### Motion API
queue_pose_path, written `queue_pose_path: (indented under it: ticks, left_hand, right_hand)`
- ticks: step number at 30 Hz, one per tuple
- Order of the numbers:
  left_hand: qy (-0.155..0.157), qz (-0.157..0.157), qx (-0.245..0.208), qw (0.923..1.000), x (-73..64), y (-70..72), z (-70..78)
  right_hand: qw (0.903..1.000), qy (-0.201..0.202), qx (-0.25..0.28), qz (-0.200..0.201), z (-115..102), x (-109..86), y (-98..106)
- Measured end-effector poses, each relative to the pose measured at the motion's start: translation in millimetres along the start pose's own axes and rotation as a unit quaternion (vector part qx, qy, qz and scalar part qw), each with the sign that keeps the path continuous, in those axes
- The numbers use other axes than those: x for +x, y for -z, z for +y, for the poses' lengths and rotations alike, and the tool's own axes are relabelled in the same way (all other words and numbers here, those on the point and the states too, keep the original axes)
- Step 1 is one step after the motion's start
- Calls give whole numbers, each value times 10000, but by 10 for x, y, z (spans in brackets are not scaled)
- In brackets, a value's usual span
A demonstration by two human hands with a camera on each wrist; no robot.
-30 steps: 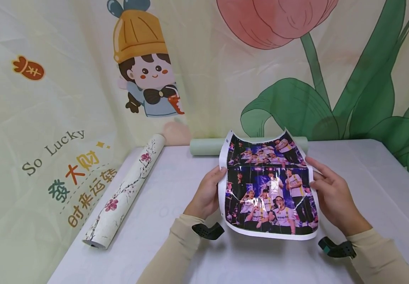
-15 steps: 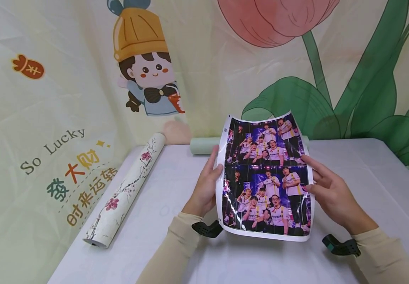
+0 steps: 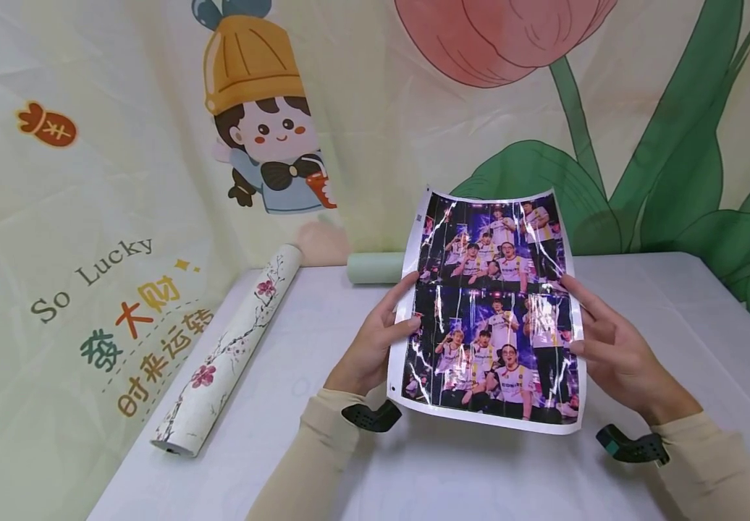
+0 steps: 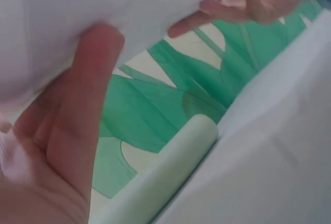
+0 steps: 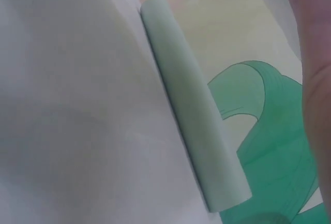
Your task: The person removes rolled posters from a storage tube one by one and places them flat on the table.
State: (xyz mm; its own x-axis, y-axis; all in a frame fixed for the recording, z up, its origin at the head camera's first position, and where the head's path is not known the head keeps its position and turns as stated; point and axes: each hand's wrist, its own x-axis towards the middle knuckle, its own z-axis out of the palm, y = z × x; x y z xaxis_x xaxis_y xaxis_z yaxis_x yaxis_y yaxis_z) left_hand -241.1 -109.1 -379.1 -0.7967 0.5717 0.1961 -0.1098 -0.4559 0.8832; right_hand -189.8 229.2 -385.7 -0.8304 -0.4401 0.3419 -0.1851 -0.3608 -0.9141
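A glossy photo print [image 3: 489,311] with two near-identical group pictures and a white border is held up over the table, its top edge bowed. My left hand [image 3: 375,340] pinches its left edge, thumb and a finger showing on the front. On the opposite edge, my right hand [image 3: 622,354] grips the print the same way. From below, the left wrist view shows the print's plain white back [image 4: 139,6] against the left fingers [image 4: 90,79]. In the right wrist view only part of the right hand [image 5: 316,79] shows at the edge.
A pale green roll [image 3: 375,268] lies along the table's back, partly hidden behind the print. At left lies a white roll with plum blossoms [image 3: 228,354], set diagonally. A printed curtain [image 3: 375,145] hangs behind the white-covered table [image 3: 271,405].
The print has tipped up to stand more upright, its top edge rising higher against the curtain. Both hands keep hold of its sides, and the left fingers now show more on the front.
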Motion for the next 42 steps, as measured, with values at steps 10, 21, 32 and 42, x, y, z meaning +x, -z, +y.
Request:
queue_pose_path:
  ticks: [10, 21, 32, 42]
  left_hand:
    - [-193, -318, -233, 9990, -18, -40, -41]
    - [-348, -175, -233, 9990, 4, -25, -97]
    - [-220, -221, -507, 9982, -21, -40, -99]
    - [-163, 66, 199, 9996, 31, 42, -157]
  right_hand:
    - [9930, -495, 1071, -50, -10, -33, 27]
    - [9945, -327, 991, -30, 26, -53, 46]
    - [9961, -203, 845, -123, -2, -38, 2]
    - [9990, 120, -430, -50, 5, -20, -31]
